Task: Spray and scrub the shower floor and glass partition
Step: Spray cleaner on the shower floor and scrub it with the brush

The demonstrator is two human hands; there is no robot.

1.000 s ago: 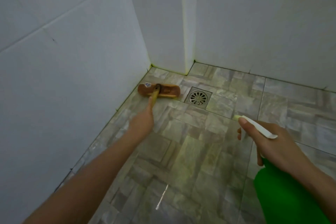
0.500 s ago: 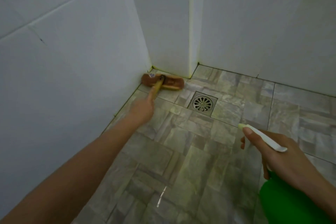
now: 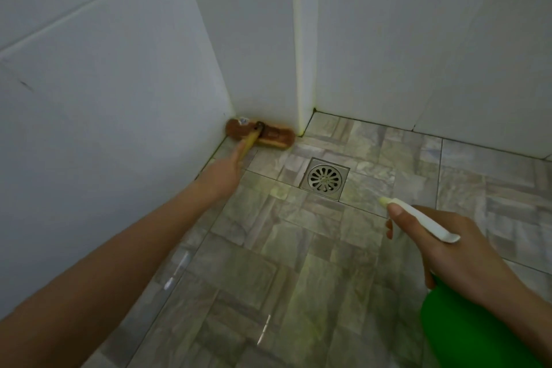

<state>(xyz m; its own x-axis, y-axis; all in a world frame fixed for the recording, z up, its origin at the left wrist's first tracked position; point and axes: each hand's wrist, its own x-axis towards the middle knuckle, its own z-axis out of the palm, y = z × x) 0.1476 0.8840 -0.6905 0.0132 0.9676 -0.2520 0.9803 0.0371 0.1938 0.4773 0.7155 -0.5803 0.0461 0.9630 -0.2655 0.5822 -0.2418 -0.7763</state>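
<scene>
My left hand (image 3: 222, 176), reaching to the far left of the square metal floor drain (image 3: 324, 179), is closed round the yellow handle (image 3: 249, 143) of a long brown scrubbing brush (image 3: 260, 134). The brush head lies flat on the floor beyond and left of the drain, pressed into the corner where two walls meet, with its long side against the far wall. A small pale label sits on its left end.

My right hand (image 3: 448, 248), on the near right of the drain, is clamped on the neck of a green plastic spray bottle (image 3: 466, 334). The thumb lies along the top of the white sprayer head (image 3: 424, 222) and the fingertips curl beneath it. The nozzle points toward the drain, and its tip is near the drain's right corner. The two hands are well apart, with the drain between them.

The shower floor (image 3: 298, 263), of grey-green stone-patterned tiles, spreads on every side of the drain and carries a few bright streaks of reflected light on the near side. White tiled walls (image 3: 104, 84) rise to the left of the drain and beyond it. A narrow white wall corner (image 3: 304, 39) projects just behind the drain, and yellowish staining runs along its edge and its base.
</scene>
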